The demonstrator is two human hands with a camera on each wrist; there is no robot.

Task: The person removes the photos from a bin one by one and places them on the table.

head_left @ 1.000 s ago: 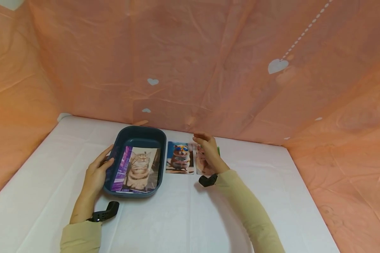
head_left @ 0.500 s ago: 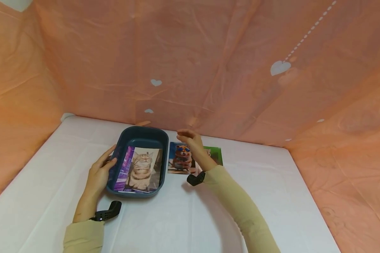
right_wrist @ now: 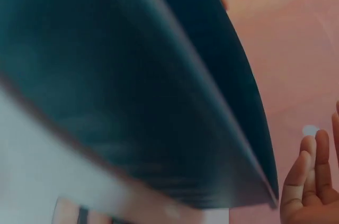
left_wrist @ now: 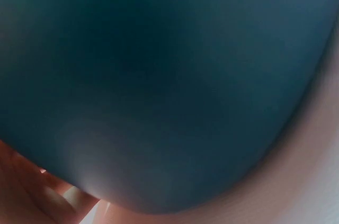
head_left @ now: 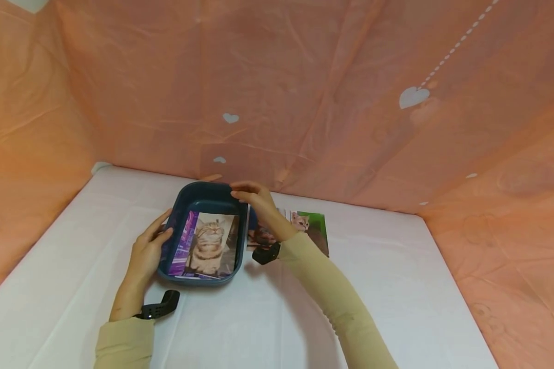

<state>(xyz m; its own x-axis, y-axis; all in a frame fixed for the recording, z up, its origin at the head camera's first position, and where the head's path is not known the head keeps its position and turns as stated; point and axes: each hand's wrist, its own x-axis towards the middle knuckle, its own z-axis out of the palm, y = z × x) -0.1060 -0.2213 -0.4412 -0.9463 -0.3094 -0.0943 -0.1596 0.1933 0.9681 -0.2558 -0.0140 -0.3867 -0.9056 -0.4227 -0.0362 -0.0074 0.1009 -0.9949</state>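
Note:
A dark blue rectangular tray (head_left: pixel 200 281) sits on the white table, holding a picture card of a tabby cat (head_left: pixel 208 246) on top of purple-edged cards. My left hand (head_left: pixel 145 253) rests along the tray's left wall, its fingers extended and the thumb at the rim. At the tray's far right corner is my right hand (head_left: pixel 258 205), fingertips overlapping the rim in the head view. Its fingers look loosely extended in the right wrist view. Beneath the right hand and forearm lie partly hidden picture cards, including one of a kitten on green (head_left: pixel 320 224).
The white tabletop (head_left: pixel 231 323) stretches around the tray toward the front and right. Close behind the tray hangs an orange sheet (head_left: pixel 277 102) with white hearts, and it also closes off both sides.
My right hand has moved left from over the cards on the right to the tray's far right corner, uncovering the kitten card. The left hand stays at the tray's side.

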